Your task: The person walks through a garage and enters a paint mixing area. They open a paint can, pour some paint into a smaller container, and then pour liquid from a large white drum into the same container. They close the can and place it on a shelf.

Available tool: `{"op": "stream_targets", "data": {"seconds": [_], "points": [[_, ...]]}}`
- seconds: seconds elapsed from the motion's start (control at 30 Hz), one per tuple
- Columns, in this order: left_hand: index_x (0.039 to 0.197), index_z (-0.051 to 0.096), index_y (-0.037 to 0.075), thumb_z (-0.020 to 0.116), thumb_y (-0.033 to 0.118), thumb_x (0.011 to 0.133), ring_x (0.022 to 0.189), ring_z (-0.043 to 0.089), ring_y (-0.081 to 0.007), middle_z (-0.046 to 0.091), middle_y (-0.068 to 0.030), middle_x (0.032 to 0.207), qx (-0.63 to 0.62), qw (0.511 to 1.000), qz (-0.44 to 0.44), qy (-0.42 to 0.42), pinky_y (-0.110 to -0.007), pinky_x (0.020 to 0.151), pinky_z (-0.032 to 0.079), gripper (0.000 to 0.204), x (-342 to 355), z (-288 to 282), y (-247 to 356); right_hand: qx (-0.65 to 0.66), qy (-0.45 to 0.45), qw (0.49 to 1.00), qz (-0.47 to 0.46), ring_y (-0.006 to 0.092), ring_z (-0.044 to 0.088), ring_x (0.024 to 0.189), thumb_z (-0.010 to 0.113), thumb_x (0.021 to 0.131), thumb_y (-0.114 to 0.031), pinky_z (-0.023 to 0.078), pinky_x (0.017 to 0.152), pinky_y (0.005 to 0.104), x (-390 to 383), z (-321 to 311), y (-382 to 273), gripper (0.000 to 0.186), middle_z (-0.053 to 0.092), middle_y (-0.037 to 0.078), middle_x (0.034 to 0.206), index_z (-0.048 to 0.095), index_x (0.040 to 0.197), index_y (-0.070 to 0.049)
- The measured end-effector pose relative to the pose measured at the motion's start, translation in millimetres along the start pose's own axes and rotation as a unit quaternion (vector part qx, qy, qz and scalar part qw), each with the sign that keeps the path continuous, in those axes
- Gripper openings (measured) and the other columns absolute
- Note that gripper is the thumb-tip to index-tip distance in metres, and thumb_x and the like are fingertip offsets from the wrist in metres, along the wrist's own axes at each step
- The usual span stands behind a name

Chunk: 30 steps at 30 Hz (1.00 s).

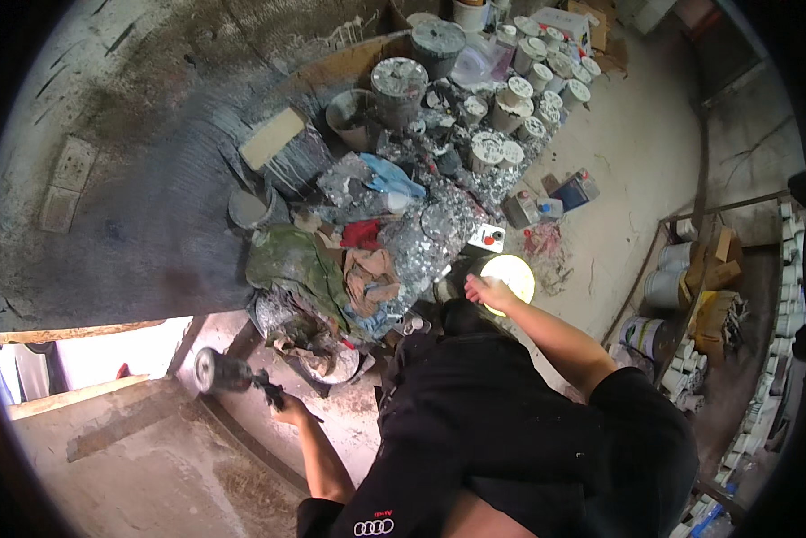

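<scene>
My left hand (288,409), at the lower left, is wrapped round the grip of a dark spray gun (264,387). Attached to the gun is a grey, paint-stained cup (219,370), pointing left. My right hand (488,292) is at the centre right with its fingers curled together. Just beside and behind that hand is a bright yellow-white round thing (516,276), too washed out to tell its kind. Whatever the right fingers hold, if anything, is hidden. A small white box with a red button (488,238) lies just beyond this hand.
A paint-splattered bench (434,229) ahead carries rags (295,269), a lidded bucket (399,82) and several paint cans (513,99). Metal tins (573,190) stand on the floor to its right. Shelving with containers (667,287) lines the right side. A wooden-edged opening (98,368) is at left.
</scene>
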<state>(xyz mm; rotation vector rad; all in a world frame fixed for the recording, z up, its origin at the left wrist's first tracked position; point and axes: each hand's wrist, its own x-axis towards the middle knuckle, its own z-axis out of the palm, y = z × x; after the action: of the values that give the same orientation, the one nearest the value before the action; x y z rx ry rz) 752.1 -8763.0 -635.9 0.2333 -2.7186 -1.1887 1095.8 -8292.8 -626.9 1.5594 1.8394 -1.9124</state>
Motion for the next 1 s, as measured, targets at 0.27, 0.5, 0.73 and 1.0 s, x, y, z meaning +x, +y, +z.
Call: {"op": "stream_targets", "data": {"seconds": [0.27, 0.5, 0.73, 1.0], "points": [[0.093, 0.076, -0.005, 0.075, 0.021, 0.09, 0.084, 0.076, -0.0337, 0.078, -0.02, 0.09, 0.139, 0.969, -0.161, -0.125, -0.047, 0.079, 0.058, 0.026, 23, 29, -5, 0.014, 0.036, 0.998, 0.056, 0.0182, 0.071, 0.074, 0.048, 0.108, -0.059, 0.057, 0.072, 0.0325, -5, -10, 44, 0.069, 0.075, 0.011, 0.086, 0.073, 0.105, 0.004], [0.09, 0.08, 0.0, 0.072, 0.022, 0.085, 0.082, 0.077, -0.0357, 0.078, -0.0197, 0.085, 0.165, 0.968, -0.111, -0.154, -0.047, 0.076, 0.058, 0.024, 24, 39, 24, -0.05, 0.028, 0.996, 0.061, 0.0213, 0.075, 0.077, 0.045, 0.11, -0.054, 0.059, 0.073, 0.0349, -6, -15, 83, 0.063, 0.077, 0.012, 0.091, 0.074, 0.112, 0.002], [0.091, 0.077, -0.005, 0.078, 0.02, 0.083, 0.075, 0.074, -0.0333, 0.077, -0.0199, 0.082, 0.117, 0.984, -0.064, -0.118, -0.047, 0.073, 0.057, 0.026, 30, 41, 16, -0.057, 0.063, 0.99, 0.112, 0.0249, 0.075, 0.078, 0.044, 0.108, -0.054, 0.057, 0.081, 0.0381, -7, -24, 92, 0.064, 0.078, 0.012, 0.085, 0.076, 0.101, 0.0], [0.085, 0.08, -0.002, 0.074, 0.021, 0.085, 0.067, 0.073, -0.0332, 0.077, -0.0161, 0.075, 0.009, 0.999, -0.024, -0.034, -0.047, 0.065, 0.056, 0.024, 39, 59, -2, -0.135, 0.063, 0.985, 0.092, 0.0238, 0.072, 0.076, 0.04, 0.108, -0.058, 0.056, 0.075, 0.0374, 1, -38, 69, 0.066, 0.076, 0.01, 0.084, 0.074, 0.104, -0.001]]}}
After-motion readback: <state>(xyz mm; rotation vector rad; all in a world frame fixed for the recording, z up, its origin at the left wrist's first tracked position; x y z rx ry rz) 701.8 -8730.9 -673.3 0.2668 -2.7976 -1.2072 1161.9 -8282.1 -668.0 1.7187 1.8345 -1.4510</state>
